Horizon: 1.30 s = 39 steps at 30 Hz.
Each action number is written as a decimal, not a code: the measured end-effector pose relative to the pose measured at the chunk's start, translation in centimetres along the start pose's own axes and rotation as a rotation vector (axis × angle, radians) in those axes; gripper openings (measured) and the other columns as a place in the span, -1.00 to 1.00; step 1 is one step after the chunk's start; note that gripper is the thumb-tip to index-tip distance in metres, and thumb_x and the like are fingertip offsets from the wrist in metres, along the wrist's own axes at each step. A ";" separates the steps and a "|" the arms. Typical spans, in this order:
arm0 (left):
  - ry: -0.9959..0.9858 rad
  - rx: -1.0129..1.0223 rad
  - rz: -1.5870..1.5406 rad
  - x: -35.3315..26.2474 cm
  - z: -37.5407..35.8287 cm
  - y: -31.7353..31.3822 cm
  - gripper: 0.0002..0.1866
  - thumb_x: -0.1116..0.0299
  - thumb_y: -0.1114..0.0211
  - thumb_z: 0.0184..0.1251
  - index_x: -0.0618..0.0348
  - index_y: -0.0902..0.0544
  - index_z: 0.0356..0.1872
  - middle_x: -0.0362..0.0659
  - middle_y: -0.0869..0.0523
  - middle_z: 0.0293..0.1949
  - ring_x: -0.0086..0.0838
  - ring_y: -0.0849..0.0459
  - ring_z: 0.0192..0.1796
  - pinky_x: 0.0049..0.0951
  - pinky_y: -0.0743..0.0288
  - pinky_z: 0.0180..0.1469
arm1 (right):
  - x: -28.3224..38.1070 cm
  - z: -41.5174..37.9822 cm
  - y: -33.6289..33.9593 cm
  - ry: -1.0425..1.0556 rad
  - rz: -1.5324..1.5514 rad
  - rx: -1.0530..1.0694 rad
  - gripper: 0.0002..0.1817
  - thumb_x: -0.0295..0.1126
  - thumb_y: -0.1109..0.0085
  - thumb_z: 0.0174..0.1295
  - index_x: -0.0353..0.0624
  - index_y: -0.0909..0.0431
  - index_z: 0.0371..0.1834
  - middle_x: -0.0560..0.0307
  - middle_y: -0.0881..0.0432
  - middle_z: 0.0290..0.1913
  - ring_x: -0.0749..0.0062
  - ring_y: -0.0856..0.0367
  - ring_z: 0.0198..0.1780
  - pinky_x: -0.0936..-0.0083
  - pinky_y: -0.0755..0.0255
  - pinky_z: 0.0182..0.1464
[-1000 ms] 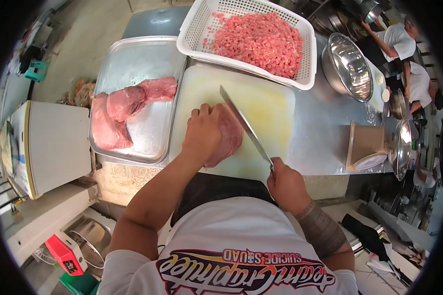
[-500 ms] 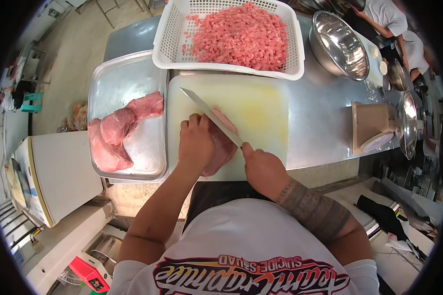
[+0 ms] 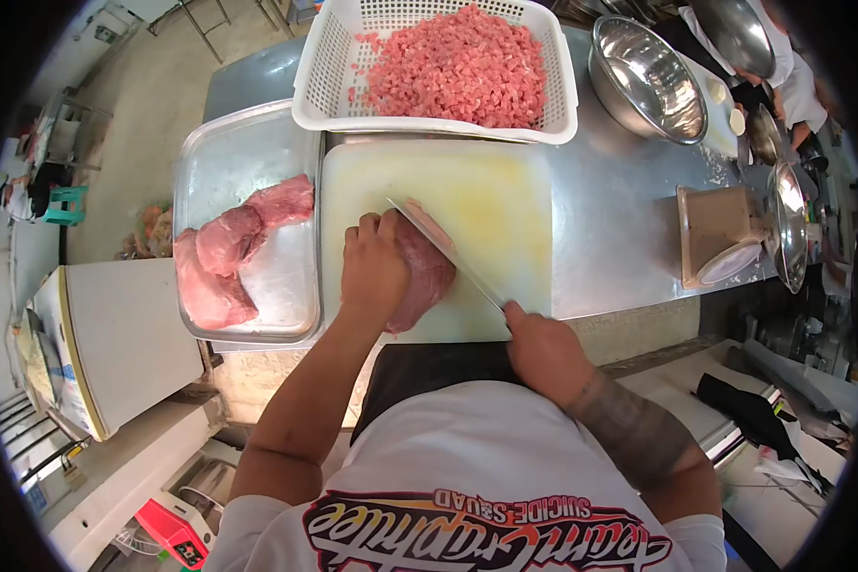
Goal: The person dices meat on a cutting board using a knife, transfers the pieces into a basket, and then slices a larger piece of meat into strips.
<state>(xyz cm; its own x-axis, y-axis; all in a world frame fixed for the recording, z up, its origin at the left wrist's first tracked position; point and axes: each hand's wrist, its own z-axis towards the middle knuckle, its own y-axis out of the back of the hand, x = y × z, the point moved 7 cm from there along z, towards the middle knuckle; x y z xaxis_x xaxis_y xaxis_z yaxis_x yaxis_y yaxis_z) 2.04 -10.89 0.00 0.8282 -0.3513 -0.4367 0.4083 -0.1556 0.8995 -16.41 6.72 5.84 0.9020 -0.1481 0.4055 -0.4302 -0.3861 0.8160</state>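
A piece of raw meat [image 3: 427, 280] lies on the pale cutting board [image 3: 505, 219]. My left hand [image 3: 375, 267] grips its left side, fingers curled at the far end. In my right hand [image 3: 549, 355] is the handle of a long knife [image 3: 469, 274]. The blade slants up and left across the meat, and a thin slice [image 3: 427, 224] shows along its far side. To the left, several larger chunks of raw meat [image 3: 229, 241] rest in a metal tray [image 3: 286, 286].
Beyond the board stands a white perforated basket [image 3: 429, 124] of diced meat [image 3: 462, 67]. A steel bowl [image 3: 648, 81] and a weighing scale [image 3: 720, 234] are on the metal table [image 3: 615, 219] to the right. Another person's arm [image 3: 796, 138] shows at the far right.
My right hand has drawn the knife back toward me and to the right, so its tip now lies near the meat's far end. My left hand keeps its hold on the meat.
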 end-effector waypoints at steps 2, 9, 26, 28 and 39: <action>-0.008 -0.009 -0.012 -0.1 -0.1 0.2 -0.53 0.51 -0.17 0.40 0.18 -0.55 0.33 0.14 -0.63 0.24 0.17 -0.60 0.19 0.09 -0.54 0.28 | -0.4 3.9 -2.5 0.055 -0.055 -0.077 -0.71 -0.49 -0.17 0.36 -0.22 -0.48 0.12 -0.16 -0.70 -0.35 -0.15 -0.76 -0.34 -0.04 -0.63 -0.28; 0.020 -0.013 -0.039 0.2 -0.1 0.2 -0.62 0.49 -0.19 0.43 0.20 -0.58 0.24 0.12 -0.65 0.22 0.15 -0.60 0.19 0.07 -0.54 0.27 | 2.7 0.1 2.8 0.043 0.023 -0.072 -0.75 -0.50 -0.16 0.37 -0.20 -0.48 0.08 -0.16 -0.69 -0.36 -0.15 -0.76 -0.34 -0.02 -0.63 -0.28; -0.003 0.010 -0.017 0.1 0.1 -0.1 -0.58 0.51 -0.19 0.37 0.31 -0.58 0.24 0.17 -0.64 0.21 0.16 -0.60 0.15 0.05 -0.51 0.28 | 3.9 10.9 -1.1 0.084 0.144 -0.091 -0.60 -0.50 -0.14 0.34 -0.32 -0.42 0.23 -0.25 -0.73 -0.34 -0.21 -0.75 -0.23 -0.09 -0.59 -0.15; 0.019 0.009 -0.016 0.5 0.1 -0.5 -0.59 0.51 -0.19 0.37 0.32 -0.58 0.24 0.17 -0.64 0.21 0.16 -0.60 0.16 0.06 -0.51 0.29 | 4.1 10.3 -0.8 0.135 0.122 -0.123 -0.60 -0.51 -0.13 0.33 -0.31 -0.43 0.24 -0.25 -0.73 -0.33 -0.19 -0.76 -0.22 -0.10 -0.59 -0.14; 0.066 -0.066 -0.116 0.1 -0.1 0.8 -0.73 0.47 -0.16 0.49 0.20 -0.62 0.15 0.16 -0.60 0.16 0.17 -0.60 0.15 0.10 -0.55 0.23 | 1.3 6.2 -1.9 0.066 -0.009 -0.088 -0.79 -0.51 -0.17 0.34 -0.27 -0.44 -0.01 -0.25 -0.72 -0.35 -0.19 -0.78 -0.30 -0.05 -0.65 -0.23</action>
<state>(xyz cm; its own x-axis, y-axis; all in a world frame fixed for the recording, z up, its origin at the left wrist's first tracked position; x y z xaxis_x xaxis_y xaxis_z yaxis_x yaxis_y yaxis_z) 2.51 -10.92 0.63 0.7968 -0.2724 -0.5394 0.5252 -0.1295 0.8411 -14.17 1.61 2.28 0.9029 -0.0832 0.4216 -0.4259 -0.3052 0.8518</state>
